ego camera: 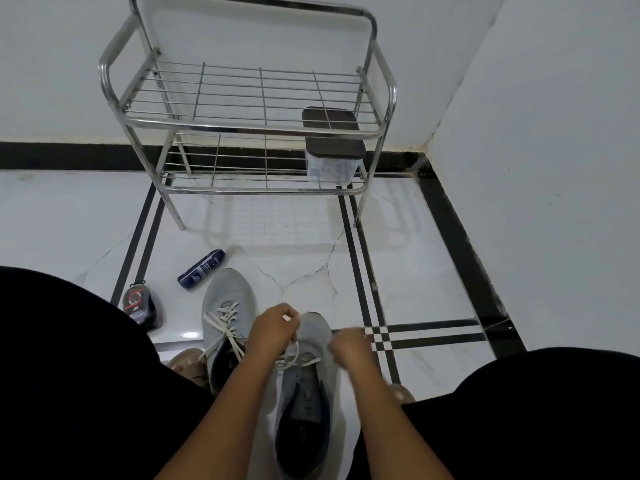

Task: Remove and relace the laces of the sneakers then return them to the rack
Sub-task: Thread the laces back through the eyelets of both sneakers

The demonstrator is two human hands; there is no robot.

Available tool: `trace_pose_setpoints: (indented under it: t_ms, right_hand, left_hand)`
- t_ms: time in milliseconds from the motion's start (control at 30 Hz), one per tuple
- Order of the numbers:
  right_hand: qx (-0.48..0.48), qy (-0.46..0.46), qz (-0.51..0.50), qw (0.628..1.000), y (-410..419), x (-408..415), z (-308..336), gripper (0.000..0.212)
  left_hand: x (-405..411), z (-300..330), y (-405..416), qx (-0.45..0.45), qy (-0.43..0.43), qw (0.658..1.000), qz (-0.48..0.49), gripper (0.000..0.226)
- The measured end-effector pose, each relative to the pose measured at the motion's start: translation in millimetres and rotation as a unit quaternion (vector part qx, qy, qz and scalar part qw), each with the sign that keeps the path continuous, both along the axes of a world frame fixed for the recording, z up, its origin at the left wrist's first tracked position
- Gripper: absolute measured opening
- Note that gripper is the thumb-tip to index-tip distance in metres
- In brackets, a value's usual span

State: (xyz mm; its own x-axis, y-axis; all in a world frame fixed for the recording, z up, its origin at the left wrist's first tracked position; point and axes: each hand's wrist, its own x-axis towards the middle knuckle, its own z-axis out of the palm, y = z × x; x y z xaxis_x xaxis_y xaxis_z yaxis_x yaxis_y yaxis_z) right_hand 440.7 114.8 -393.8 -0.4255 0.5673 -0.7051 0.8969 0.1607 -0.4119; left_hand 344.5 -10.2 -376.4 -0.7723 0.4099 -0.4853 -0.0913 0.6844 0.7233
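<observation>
Two grey knit sneakers lie on the white floor between my knees. The left sneaker (227, 306) is laced with a white lace, its ends loose. The right sneaker (308, 386) lies nearer me, toe pointing away, with its white lace (298, 356) threaded only near the toe. My left hand (273, 329) pinches one lace end above the toe. My right hand (349, 346) is blurred, fingers curled at the shoe's right side, apparently holding the other lace end. The steel two-tier rack (249, 126) stands against the far wall.
A clear container with a dark lid (332, 147) sits on the rack's lower right. A blue spray can (202, 269) lies on the floor left of the sneakers. A dark shoe-polish item (140, 304) sits by my left knee. Walls meet in a corner on the right.
</observation>
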Motion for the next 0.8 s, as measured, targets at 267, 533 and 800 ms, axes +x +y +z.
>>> trace_pose_setpoints:
  t_ms: [267,533,800]
  right_hand:
    - [-0.004,-0.055,0.071,0.996,-28,32,-46,0.029]
    - [-0.059,-0.052,0.026,0.997,-19,32,-61,0.026]
    - [-0.068,-0.067,0.055,0.994,-15,31,-66,0.028]
  left_hand:
    - [47,-54,4,-0.19,0.039,0.969,-0.155,0.02]
    - [53,-69,1,-0.168,0.028,0.975,-0.142,0.023]
    - [48,-71,-1,-0.176,-0.039,0.973,-0.145,0.03]
